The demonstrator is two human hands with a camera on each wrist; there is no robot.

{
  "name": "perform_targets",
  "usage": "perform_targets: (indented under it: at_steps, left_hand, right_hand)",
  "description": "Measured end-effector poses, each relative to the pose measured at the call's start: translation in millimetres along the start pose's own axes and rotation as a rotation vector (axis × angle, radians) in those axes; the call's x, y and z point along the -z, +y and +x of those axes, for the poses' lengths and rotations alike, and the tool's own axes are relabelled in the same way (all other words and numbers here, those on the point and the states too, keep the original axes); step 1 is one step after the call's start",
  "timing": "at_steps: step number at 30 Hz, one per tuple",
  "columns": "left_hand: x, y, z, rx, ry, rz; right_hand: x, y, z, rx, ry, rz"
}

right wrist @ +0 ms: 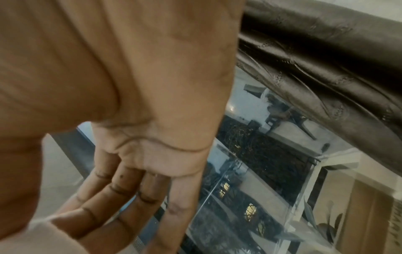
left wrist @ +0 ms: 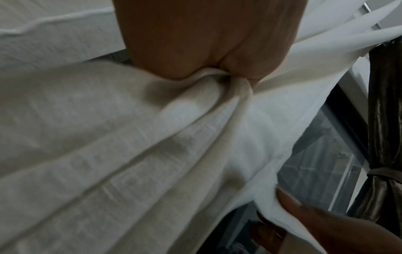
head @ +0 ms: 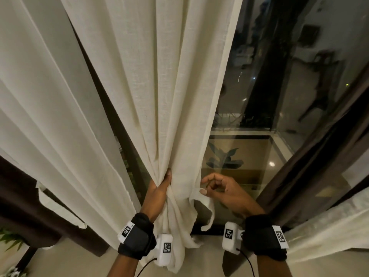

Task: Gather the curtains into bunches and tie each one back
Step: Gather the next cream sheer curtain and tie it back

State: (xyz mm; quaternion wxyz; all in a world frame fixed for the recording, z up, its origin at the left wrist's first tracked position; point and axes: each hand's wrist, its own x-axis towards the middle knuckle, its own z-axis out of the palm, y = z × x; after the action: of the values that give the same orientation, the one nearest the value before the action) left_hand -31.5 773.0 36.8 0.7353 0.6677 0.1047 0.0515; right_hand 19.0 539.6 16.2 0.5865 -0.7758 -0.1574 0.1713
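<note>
Cream curtain (head: 159, 96): hangs down the middle of the head view, its folds drawn to a narrow waist at about 6 o'clock of the panel, where both hands meet it; below the waist the cloth falls loose toward the floor.
Left hand (head: 159, 188): fingers and thumb wrapped round the gathered folds — it acts as the clamp, which is why the pleats fan out above it. The left wrist view shows cloth bunched tight into the palm (left wrist: 206, 51).
Right hand (head: 221, 190): at 3 o'clock of the left hand, thumb and forefinger pinching the curtain's free right edge; the other fingers are loosely curled. It appears to be bringing the last loose fold in toward the bunch.
Free edge (head: 196, 191): a small flap held at the thumb tip, with a strip hanging below it.
Second cream panel (head: 50, 116): at 9 o'clock, hanging loose, not yet gathered.
Dark drape (left wrist: 383, 120): at 3 o'clock beside the glass, already cinched by a band in the left wrist view.
Step in hand: gathering — no tie is visible on this panel, so tying seems to come next.
Window glass (head: 259, 76): dark, uncovered to the right of the bunch.
</note>
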Motion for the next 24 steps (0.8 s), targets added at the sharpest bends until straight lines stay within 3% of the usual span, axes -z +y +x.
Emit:
perform_targets:
  at_steps: [3,6,11,14,17,22,24]
  left_hand:
    - [-3.1,0.5,-5.0,-0.016,-0.087,0.063]
    - [1.3,-6.2,-9.0,-0.077,-0.170,0.189]
    - [0.3,-11.8,-8.9,-0.127,-0.030,0.242]
    - [1.5,-9.2,-7.5,-0.138,-0.018,0.231]
    - [3.8,-11.9,-6.9,-0.127,-0.092,0.247]
    - [-2.4,-20.3,-4.9,-0.115,-0.116,0.273]
    - [-7.4,-22.2,-3.6,-0.133,-0.128,0.283]
  right_hand:
    - [9.2,-2.3,-2.4,0.010,-0.063,-0.214]
    - [12.3,-8.0,-3.5,-0.002,-0.149,-0.280]
    - [14.6,-12.8,-7.3,-0.078,-0.327,-0.231]
    - [12.5,-8.7,-2.5,-0.101,-0.254,-0.248]
    - [14.4,-8.4,7.1,-0.125,-0.139,-0.415]
    - [-0.4,-30.3,33.6,0.082,0.170,-0.459]
    - [-21.0,-31.0,48.4,0.112,0.209,-0.395]
